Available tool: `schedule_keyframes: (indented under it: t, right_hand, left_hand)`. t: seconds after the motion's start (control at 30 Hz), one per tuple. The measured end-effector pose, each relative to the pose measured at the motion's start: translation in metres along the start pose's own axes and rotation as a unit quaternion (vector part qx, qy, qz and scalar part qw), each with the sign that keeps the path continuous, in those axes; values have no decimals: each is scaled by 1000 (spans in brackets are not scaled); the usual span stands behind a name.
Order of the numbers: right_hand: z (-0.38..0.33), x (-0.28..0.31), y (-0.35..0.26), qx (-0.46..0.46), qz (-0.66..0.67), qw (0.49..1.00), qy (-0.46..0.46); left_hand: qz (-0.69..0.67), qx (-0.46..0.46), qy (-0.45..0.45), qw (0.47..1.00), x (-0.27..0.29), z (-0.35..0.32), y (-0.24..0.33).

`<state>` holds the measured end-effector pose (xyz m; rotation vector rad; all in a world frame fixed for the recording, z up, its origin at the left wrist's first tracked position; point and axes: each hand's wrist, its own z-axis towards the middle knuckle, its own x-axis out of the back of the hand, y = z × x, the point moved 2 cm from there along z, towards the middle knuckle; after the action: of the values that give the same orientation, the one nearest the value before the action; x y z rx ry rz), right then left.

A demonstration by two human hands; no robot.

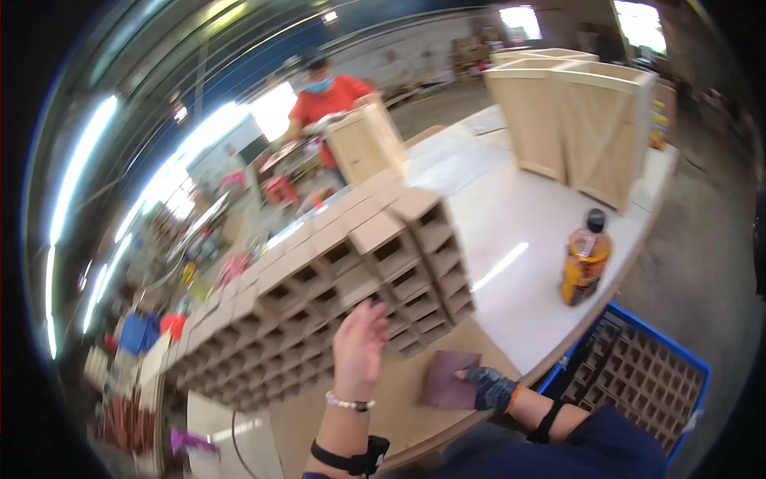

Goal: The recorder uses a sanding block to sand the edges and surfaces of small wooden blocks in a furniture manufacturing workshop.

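Note:
My bare left hand (361, 347), with a beaded bracelet at the wrist, is raised in front of a stack of hollow brown square boxes (383, 231). Its fingers are loosely bent and hold nothing that I can see; whether they touch the stack is unclear. My right hand (491, 388) wears a grey fingerless glove. It grips the edge of a flat reddish-brown square (452, 379), which looks like a sandpaper sheet, thumb on top, over the tan board (351, 423). The picture is somewhat blurred by motion.
A bottle of orange-brown liquid (586, 259) stands on the white tabletop (511, 295). Pale wooden cabinets (574, 128) are behind it. A blue crate (706, 375) of similar boxes sits at lower right. Across the table, a person in red (331, 100) handles another wooden cabinet (367, 144).

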<state>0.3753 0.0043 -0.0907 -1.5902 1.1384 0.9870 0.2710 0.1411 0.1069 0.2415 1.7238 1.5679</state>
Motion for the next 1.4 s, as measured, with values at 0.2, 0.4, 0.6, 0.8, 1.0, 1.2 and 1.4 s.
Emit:
schedule_keyframes:
  t: [0.2,0.4,0.6,0.8,1.0,1.2,1.4]
  right_hand:
    - [-3,-14,4,-27,-16,999,6]
    - [7,-3,4,-55,69,994,-57]
    - [23,10,12,-41,46,994,-86]
    - [20,17,5,-39,41,995,-85]
    - [-6,-39,11,22,-71,997,-7]
    - [-12,-96,20,205,-498,842,17]
    - [9,-150,80,420,-801,334,-266]
  left_hand:
    - [-101,52,151,982,-1,20,-9]
    - [-74,-43,195,977,0,16,0]
    - [316,-287,219,877,26,-97,40]
    - [329,-220,341,853,68,-155,55]
    - [82,-200,279,936,141,-201,9]
    - [-149,-102,249,951,120,-189,-42]
    - [-199,15,275,941,129,-190,-88]
